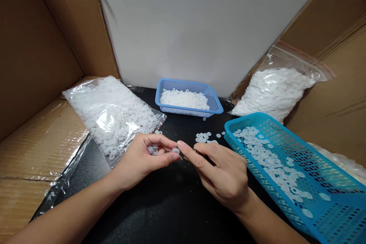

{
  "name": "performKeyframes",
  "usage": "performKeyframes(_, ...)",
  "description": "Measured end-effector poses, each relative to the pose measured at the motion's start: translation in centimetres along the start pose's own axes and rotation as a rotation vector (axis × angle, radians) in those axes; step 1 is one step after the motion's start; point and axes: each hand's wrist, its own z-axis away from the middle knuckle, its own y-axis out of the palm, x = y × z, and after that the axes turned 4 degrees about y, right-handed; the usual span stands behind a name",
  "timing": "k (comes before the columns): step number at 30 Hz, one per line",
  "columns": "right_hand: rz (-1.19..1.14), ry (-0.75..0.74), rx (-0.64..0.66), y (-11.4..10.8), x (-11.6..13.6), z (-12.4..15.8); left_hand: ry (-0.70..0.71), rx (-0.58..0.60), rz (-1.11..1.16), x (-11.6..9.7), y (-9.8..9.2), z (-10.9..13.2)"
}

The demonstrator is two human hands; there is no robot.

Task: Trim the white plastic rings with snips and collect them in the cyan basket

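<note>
My left hand [145, 159] is curled around several small white plastic rings in its palm. Between its thumb and index fingertips it pinches one white plastic ring [175, 150]. My right hand [219, 167] meets it, with the index fingertip touching the left fingertips beside that ring. The other right fingers are bent inward; a small dark sliver shows near them, too little to name. Behind the right hand, loose white rings [202, 137] lie on the black table [137, 213].
A blue basket [188, 112] of white rings stands at the back. On the right is a long turquoise basket [337, 183] with flat white pieces. A clear bag of rings [111, 118] lies left; another filled bag [274, 89] leans on cardboard at right.
</note>
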Motion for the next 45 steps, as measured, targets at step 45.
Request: performKeyframes(45,-1.216,1.043,0.228,2.7,0.8,-0.6,0.313,-0.054,-0.348,-0.1,0.4,-0.2)
